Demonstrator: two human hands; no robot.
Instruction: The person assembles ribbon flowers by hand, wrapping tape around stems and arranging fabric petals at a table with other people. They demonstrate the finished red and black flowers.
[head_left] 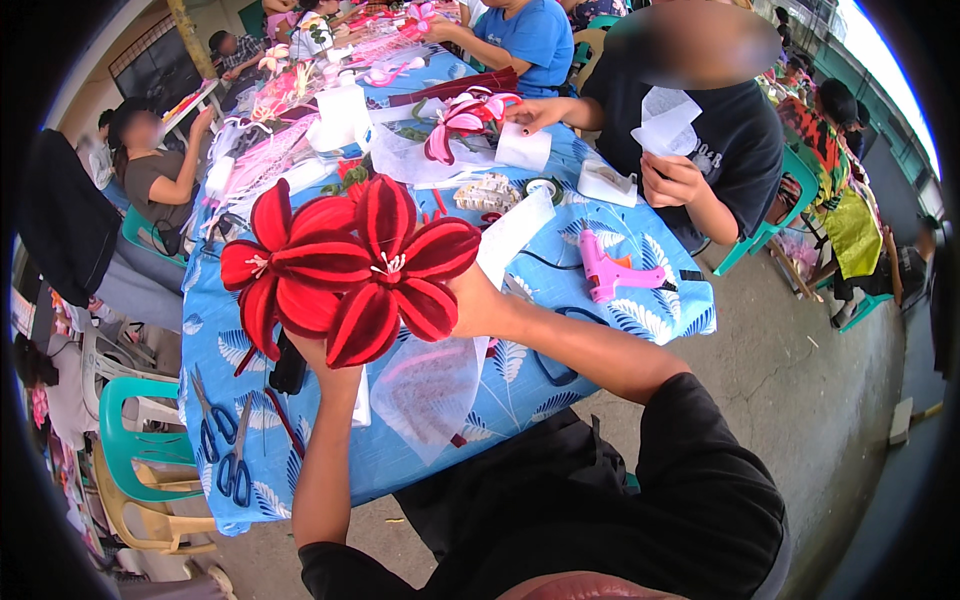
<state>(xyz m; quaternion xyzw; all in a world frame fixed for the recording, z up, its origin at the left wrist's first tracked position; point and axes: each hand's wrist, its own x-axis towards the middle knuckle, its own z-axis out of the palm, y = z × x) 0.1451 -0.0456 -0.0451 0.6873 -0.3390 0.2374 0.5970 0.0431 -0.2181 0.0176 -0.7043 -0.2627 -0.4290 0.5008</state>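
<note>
Large red velvety flowers with darker stripes and pale stamens fill the space before me; one flower (425, 300) faces me, and another flower (262, 230) sits to its left. Beneath the petals my left hand (322, 358) is closed at the bunch, its fingers mostly hidden. My right hand (476, 303) grips the bunch from the right side, fingers out of sight behind petals. Thin white tissue paper (428, 390) hangs or lies below the flowers; which, I cannot tell.
Two pairs of scissors (236, 470) lie at the table's left. A pink glue gun (615, 268) rests at the right, near a white paper roll (523, 147). Across the blue tablecloth (540, 375), a person in black (735, 130) holds white paper (667, 122). A green chair (125, 440) stands left.
</note>
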